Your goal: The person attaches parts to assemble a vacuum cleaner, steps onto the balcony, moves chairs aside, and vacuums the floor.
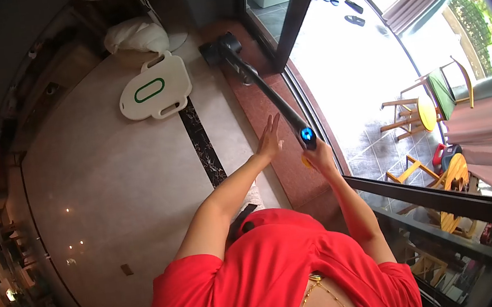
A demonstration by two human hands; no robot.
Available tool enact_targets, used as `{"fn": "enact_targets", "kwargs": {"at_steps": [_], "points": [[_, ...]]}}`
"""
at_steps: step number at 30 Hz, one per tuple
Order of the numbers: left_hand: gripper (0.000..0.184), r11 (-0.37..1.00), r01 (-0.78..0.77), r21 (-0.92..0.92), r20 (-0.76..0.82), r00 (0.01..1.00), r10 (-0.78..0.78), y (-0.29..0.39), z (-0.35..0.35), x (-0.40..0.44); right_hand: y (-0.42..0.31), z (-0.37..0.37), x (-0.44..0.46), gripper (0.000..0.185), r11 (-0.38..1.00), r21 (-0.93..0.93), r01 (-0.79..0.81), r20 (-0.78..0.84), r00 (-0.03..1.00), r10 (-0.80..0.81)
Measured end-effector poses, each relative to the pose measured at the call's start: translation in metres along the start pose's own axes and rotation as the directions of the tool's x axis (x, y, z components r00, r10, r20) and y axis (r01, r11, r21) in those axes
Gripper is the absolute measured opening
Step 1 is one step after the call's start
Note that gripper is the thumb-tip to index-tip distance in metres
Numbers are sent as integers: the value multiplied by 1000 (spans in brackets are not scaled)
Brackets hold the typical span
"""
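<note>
A dark cordless stick vacuum point(269, 94) leans away from me over the reddish sill beside the sliding door, its floor head point(223, 47) at the far end. A blue ring glows on the display at its near end. My right hand point(321, 157) is wrapped round the handle just behind that display. To the left of the tube, my left hand point(269, 143) hangs in the air with its fingers stretched out, holding nothing. It looks apart from the vacuum.
A white board with handle cut-outs point(157, 90) is on the pale floor, near a white bundle point(137, 36). Sliding-door tracks point(308, 108) run along the right. Past them are a yellow stool point(426, 113), a green chair point(442, 93) and several slippers point(354, 20).
</note>
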State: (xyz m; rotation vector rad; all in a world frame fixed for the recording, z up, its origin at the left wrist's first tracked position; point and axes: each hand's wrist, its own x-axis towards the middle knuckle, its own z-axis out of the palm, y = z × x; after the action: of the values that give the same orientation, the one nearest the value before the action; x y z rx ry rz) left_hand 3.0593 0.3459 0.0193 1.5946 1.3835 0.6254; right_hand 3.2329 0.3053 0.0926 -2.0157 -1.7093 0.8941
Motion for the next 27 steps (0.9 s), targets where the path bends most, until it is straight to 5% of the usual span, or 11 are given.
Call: {"fn": "enact_targets", "kwargs": {"at_steps": [4, 9, 13, 18, 27], "points": [[86, 997, -71, -42, -72, 995, 68, -14, -25, 16, -18, 47, 91, 20, 987, 150, 58, -100, 994, -43], [77, 996, -91, -4, -145, 985, 90, -48, -35, 45, -56, 58, 143, 19, 993, 112, 27, -104, 994, -15], [73, 999, -31, 14, -181, 983, 33, -50, -57, 67, -70, 60, 147, 34, 987, 90, -133, 59, 990, 128], [74, 1000, 24, 12, -147, 989, -22, -32, -66, 49, -39, 51, 98, 35, 996, 37, -82, 33, 996, 81], [85, 946, -308, 100, -130, 939, 319, 20, 69, -62, 78, -51, -150, 37, 981, -44, -191, 13, 981, 191]]}}
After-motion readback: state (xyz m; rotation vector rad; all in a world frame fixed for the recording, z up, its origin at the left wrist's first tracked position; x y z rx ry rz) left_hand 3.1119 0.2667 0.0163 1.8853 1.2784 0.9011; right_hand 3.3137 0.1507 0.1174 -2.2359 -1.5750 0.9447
